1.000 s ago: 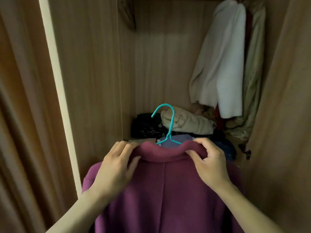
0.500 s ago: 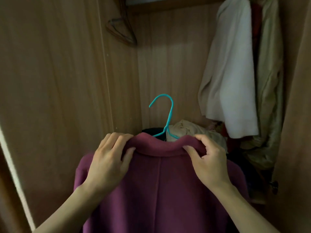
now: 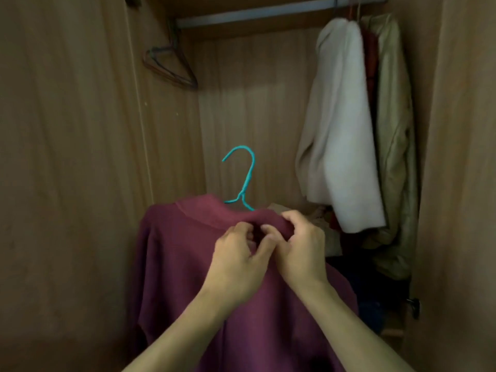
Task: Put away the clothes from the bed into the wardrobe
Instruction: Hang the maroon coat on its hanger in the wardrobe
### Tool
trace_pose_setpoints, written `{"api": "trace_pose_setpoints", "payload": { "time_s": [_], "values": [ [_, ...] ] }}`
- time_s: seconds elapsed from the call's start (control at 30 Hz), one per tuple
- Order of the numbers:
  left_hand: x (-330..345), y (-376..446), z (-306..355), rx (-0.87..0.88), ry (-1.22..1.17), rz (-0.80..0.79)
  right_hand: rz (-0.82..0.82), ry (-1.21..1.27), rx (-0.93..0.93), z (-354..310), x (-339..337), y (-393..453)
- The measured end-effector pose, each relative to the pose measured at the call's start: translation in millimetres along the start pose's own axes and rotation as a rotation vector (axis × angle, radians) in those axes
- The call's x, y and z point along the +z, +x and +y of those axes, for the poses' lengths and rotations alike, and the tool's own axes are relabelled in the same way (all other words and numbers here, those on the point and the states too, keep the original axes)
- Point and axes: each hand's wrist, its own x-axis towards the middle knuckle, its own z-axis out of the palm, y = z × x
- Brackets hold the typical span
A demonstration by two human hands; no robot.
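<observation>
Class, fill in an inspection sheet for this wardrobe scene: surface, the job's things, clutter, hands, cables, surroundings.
Surface: wooden wardrobe interior; floor hidden.
Job's things: maroon coat on teal hanger, hook free, below the rail.
Clutter: heaped clothes low at the back.
Hands: left hand and right hand both grip the coat collar, close together.
Cables: nothing seen.
Surroundings: white garment and beige jacket hang at right; empty hangers at left.

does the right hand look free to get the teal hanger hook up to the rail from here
Probably yes, once it lets go. The right hand now pinches the maroon coat collar beside the left hand. The teal hanger hook stands bare above the collar, and the rail stretch over it shows nothing hanging.
</observation>
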Motion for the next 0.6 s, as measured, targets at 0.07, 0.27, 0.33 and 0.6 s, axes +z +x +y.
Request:
{"api": "trace_pose_setpoints", "payload": {
  "time_s": [0.07,0.27,0.33,0.6],
  "values": [
    [5,-1,-1,-0.1,-0.095,-0.03,-0.063,0.03,0.015,-12,4,-11],
    [-15,-7,-15,-0.25,-0.346,0.06,-0.218,0.128,0.08,-47,15,-28],
    [-30,-5,-24,-0.292,-0.366,0.04,-0.313,0.179,0.122,-57,19,-35],
    [-92,-6,-60,-0.422,-0.69,-0.199,-0.734,0.443,0.301,-100,39,-52]
  ]
}}
